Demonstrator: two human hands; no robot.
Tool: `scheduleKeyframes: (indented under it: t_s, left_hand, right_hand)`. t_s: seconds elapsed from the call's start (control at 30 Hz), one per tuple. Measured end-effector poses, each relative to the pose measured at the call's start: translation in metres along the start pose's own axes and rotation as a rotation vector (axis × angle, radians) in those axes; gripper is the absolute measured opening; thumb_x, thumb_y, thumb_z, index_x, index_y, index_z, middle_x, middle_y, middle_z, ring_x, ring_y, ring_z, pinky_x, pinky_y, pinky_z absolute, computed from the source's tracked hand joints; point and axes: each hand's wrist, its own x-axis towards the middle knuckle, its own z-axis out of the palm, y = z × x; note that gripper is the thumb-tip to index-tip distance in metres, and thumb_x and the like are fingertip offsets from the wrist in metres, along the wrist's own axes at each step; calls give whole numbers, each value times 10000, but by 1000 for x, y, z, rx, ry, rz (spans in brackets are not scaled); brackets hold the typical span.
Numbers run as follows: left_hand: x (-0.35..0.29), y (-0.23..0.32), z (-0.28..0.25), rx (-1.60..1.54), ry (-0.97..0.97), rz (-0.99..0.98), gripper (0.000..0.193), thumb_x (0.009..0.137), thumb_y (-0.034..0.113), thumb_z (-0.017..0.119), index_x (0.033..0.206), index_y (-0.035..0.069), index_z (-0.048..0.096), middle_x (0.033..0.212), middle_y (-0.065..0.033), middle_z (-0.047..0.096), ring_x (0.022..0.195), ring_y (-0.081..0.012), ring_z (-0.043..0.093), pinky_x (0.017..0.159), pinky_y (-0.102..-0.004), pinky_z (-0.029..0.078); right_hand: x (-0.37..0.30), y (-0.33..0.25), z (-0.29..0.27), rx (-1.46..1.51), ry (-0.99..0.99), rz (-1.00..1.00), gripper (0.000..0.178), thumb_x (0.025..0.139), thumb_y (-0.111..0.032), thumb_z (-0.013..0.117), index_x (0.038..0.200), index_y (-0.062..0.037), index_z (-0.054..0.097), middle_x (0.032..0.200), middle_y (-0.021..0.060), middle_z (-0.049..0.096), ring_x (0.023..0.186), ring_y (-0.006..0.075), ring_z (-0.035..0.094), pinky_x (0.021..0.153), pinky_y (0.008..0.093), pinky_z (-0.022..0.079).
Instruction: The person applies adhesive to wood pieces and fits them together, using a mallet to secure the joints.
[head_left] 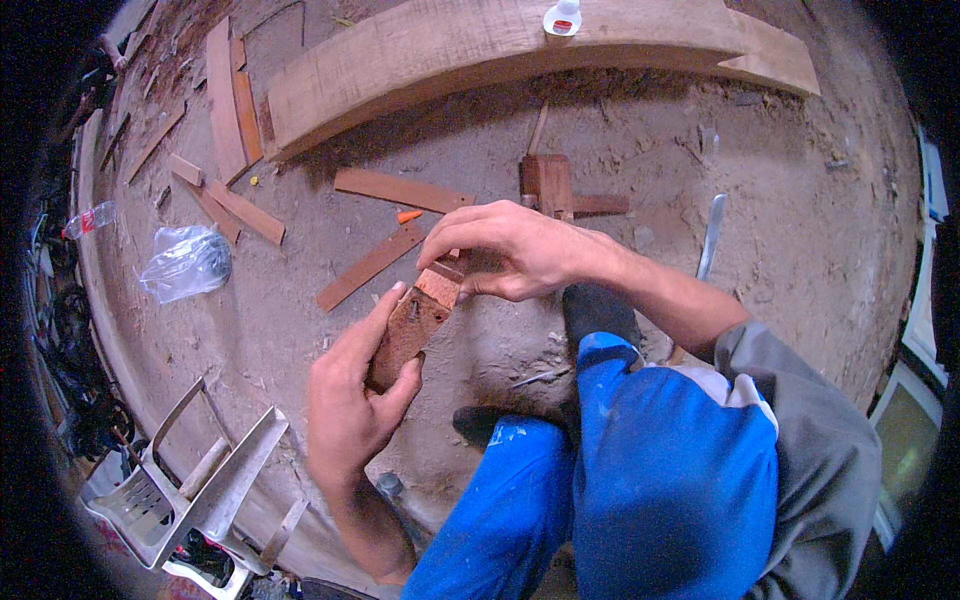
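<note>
A short reddish-brown wooden block (402, 342) is held in the air in front of me, tilted, with dark marks and a small hole near its upper end. My left hand (352, 392) is closed round its lower part, thumb on one side and fingers on the other. At the top, a paler, rough piece of wood (439, 284) meets the block; I cannot tell whether the two are joined. My right hand (500, 252) pinches this upper end, its fingertips partly hidden. Just beyond lie thin wooden strips (370, 264) and a small orange piece (408, 216).
A long curved timber beam (480, 50) crosses the far side, with a white bottle (562, 18) on it. A wooden mallet (547, 185) and a metal blade-like tool (712, 236) lie on the dirt floor. Left are a plastic bag (186, 262) and an overturned white chair (215, 490).
</note>
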Motion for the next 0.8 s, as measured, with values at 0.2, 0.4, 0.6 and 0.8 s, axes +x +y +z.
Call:
scheduleKeyframes:
  t_s: [0.2, 0.4, 0.6, 0.8]
  left_hand:
    - [-3, 4, 7, -74, 48, -68, 689, 747, 15, 710, 1420, 69, 571, 1230, -222, 688, 1133, -338, 689, 960, -392, 524]
    - [-6, 4, 15, -21, 121, -3, 672, 778, 31, 703, 1432, 75, 555, 1150, -223, 691, 984, -375, 698, 867, -423, 543]
    - [-9, 1, 17, -59, 148, 25, 686, 782, 39, 711, 1444, 80, 540, 1153, -234, 686, 997, -392, 691, 870, -429, 541]
    - [-9, 1, 16, -150, 125, -42, 692, 771, 12, 709, 1441, 79, 549, 1281, -237, 662, 1192, -328, 663, 989, -394, 516]
  right_hand:
    - [0, 1, 3, 22, 35, -14, 445, 777, -95, 796, 1190, -32, 644, 1176, 155, 672, 1078, 359, 658, 926, 439, 538]
    - [-1, -6, 2, 31, 28, 39, 451, 767, -110, 814, 1185, -33, 660, 1179, 152, 676, 1089, 352, 658, 937, 434, 537]
    - [-1, -7, 2, -8, 16, 39, 457, 767, -89, 805, 1200, -45, 664, 1175, 139, 683, 1087, 338, 662, 938, 427, 538]
    - [1, -6, 4, 14, 18, 60, 463, 764, -84, 802, 1206, -51, 670, 1186, 140, 686, 1089, 330, 669, 941, 425, 544]
